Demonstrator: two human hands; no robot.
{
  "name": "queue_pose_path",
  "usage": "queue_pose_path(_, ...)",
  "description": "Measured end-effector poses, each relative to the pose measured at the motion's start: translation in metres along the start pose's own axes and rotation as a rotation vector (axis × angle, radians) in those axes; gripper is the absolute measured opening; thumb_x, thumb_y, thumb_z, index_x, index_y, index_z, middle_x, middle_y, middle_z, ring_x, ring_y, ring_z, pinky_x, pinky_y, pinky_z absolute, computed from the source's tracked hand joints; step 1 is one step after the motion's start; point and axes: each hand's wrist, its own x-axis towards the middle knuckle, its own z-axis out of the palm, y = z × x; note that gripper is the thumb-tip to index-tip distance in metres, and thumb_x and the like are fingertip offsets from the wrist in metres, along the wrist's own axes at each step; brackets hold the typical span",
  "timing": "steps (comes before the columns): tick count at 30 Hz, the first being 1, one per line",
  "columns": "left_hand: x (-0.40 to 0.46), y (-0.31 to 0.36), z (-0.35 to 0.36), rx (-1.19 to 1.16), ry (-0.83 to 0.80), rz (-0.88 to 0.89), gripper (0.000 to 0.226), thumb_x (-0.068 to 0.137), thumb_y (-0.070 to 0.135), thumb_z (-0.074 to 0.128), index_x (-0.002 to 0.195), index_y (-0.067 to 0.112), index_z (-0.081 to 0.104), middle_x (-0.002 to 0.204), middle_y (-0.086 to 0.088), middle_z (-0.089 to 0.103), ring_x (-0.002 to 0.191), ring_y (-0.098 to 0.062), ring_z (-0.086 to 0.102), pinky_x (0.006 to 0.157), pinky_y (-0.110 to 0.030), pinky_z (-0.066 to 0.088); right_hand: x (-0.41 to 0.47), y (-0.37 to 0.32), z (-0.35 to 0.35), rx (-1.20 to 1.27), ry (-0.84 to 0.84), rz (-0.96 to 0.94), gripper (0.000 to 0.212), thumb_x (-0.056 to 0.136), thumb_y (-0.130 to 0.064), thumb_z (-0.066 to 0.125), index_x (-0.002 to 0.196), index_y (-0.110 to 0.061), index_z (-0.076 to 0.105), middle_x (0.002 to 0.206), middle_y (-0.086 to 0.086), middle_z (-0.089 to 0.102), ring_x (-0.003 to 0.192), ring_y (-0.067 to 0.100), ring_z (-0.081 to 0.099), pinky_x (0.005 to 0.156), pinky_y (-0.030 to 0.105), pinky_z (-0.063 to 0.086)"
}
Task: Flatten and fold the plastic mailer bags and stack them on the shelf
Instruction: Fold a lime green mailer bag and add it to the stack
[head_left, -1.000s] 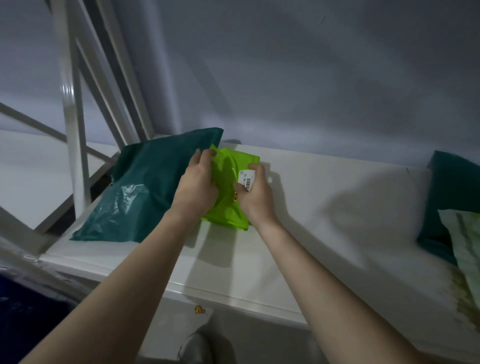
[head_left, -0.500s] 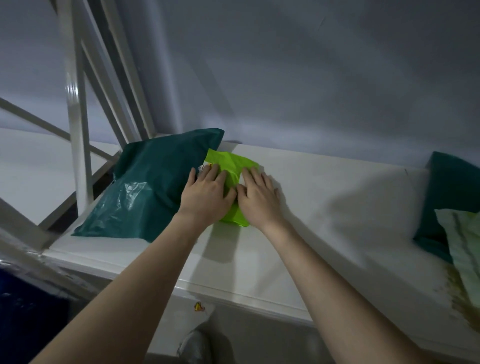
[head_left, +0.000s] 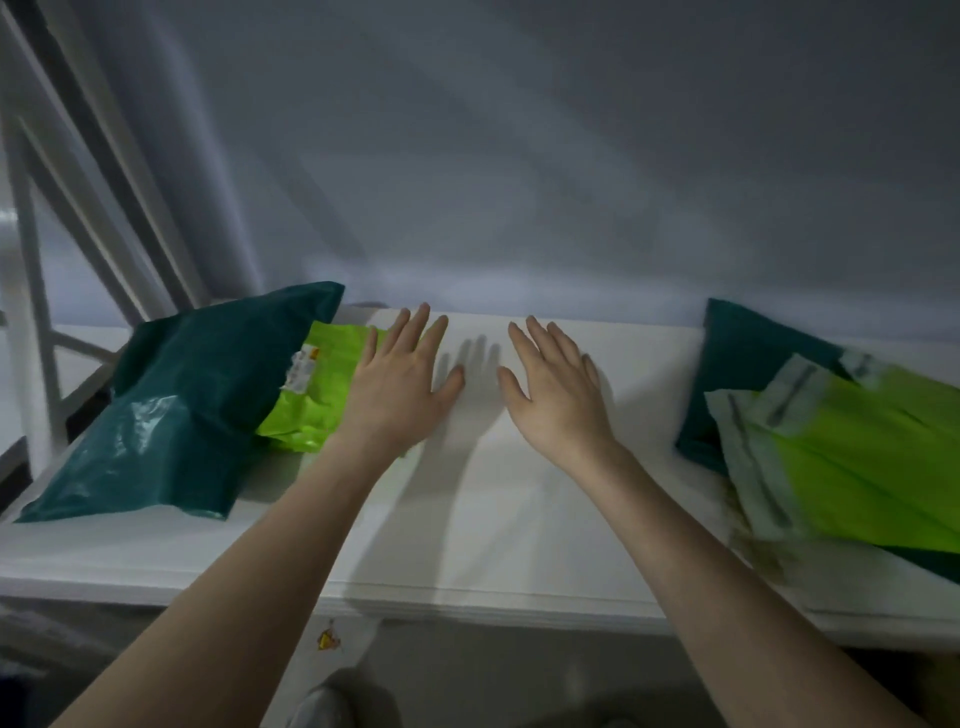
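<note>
Hovering flat, fingers spread: left hand (head_left: 397, 387) and right hand (head_left: 551, 392) above shelf (head_left: 488, 519).

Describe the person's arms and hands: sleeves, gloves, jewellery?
Both forearms are bare to the frame edge, no sleeves in view. The left hand and right hand wear no gloves; no rings, watch or bands show. Fingers look unmarked, nails short.

We face a plain grey wall (head_left: 519, 156) in dim light, directly behind a white shelf (head_left: 493, 519); white metal shelving struts (head_left: 31, 291) rise left of the shelf, with shadowed floor (head_left: 467, 675) below it.
</note>
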Motion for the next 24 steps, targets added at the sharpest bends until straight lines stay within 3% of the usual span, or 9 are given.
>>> queue_pose_path(6, 0.002, 0.069, 0.003, -0.157, 0.012, 0.122, 0.062, 0.094, 0.04, 0.042, 0.148, 0.017, 0.02, 0.157, -0.001, 0.014, 0.145, -0.017, 0.008, 0.117, -0.04, 0.005, -0.032, 0.053, -0.05, -0.038, 0.178, 0.07, 0.051, 0.097, -0.031, 0.042, 0.144, -0.016, 0.033, 0.155, 0.004, 0.025, 0.143, 0.023, 0.018, 0.115, 0.046, 0.02)
queue_pose_path(9, 0.0, 0.105, 0.009, -0.219, -0.008, 0.196, 0.063, 0.093, 0.037, 0.045, 0.147, 0.016, 0.022, 0.157, -0.002, 0.016, 0.145, -0.018, 0.011, 0.117, -0.038, 0.009, -0.046, 0.085, -0.077, -0.053, 0.224, 0.13, 0.053, 0.096, -0.031, 0.044, 0.145, -0.017, 0.031, 0.154, 0.002, 0.026, 0.142, 0.022, 0.018, 0.115, 0.04, 0.02)
queue_pose_path(14, -0.008, 0.176, 0.024, -0.367, -0.026, 0.31, 0.056, 0.09, 0.029, 0.053, 0.14, 0.01, 0.036, 0.146, -0.009, 0.035, 0.133, -0.025, 0.034, 0.108, -0.035, 0.031, -0.078, 0.149, -0.109, -0.092, 0.205, 0.2, 0.064, 0.09, -0.031, 0.056, 0.145, -0.015, 0.029, 0.148, 0.005, 0.035, 0.137, 0.024, 0.028, 0.112, 0.034, 0.023)
queue_pose_path(18, -0.011, 0.233, 0.05, -0.585, -0.227, 0.255, 0.046, 0.09, 0.028, 0.053, 0.132, 0.011, 0.045, 0.128, -0.007, 0.046, 0.114, -0.023, 0.05, 0.096, -0.028, 0.039, -0.1, 0.2, -0.118, -0.121, 0.109, 0.356, 0.076, 0.083, -0.033, 0.065, 0.146, -0.017, 0.026, 0.15, 0.006, 0.033, 0.138, 0.027, 0.027, 0.111, 0.04, 0.027)
queue_pose_path(21, -0.012, 0.269, 0.071, -0.747, -0.45, 0.09, 0.031, 0.09, 0.032, 0.053, 0.114, 0.014, 0.057, 0.104, -0.001, 0.057, 0.087, -0.013, 0.054, 0.074, -0.019, 0.038, -0.111, 0.226, -0.12, -0.137, 0.057, 0.484, 0.079, 0.081, -0.039, 0.065, 0.145, -0.02, 0.024, 0.151, 0.004, 0.028, 0.139, 0.028, 0.022, 0.108, 0.049, 0.03)
queue_pose_path(23, -0.011, 0.287, 0.087, -0.858, -0.541, -0.018, 0.021, 0.09, 0.031, 0.051, 0.084, 0.013, 0.062, 0.08, -0.001, 0.061, 0.071, -0.013, 0.055, 0.065, -0.022, 0.041, -0.116, 0.236, -0.118, -0.145, 0.028, 0.55, 0.077, 0.081, -0.043, 0.063, 0.144, -0.023, 0.022, 0.152, 0.003, 0.025, 0.141, 0.028, 0.017, 0.106, 0.055, 0.029)
queue_pose_path(24, -0.01, 0.294, 0.095, -0.91, -0.573, -0.074, 0.028, 0.09, 0.03, 0.051, 0.071, 0.012, 0.061, 0.068, -0.001, 0.061, 0.062, -0.013, 0.054, 0.061, -0.022, 0.042, -0.117, 0.24, -0.117, -0.139, 0.018, 0.575, 0.077, 0.081, -0.044, 0.062, 0.144, -0.024, 0.022, 0.152, 0.003, 0.023, 0.142, 0.028, 0.015, 0.107, 0.057, 0.027)
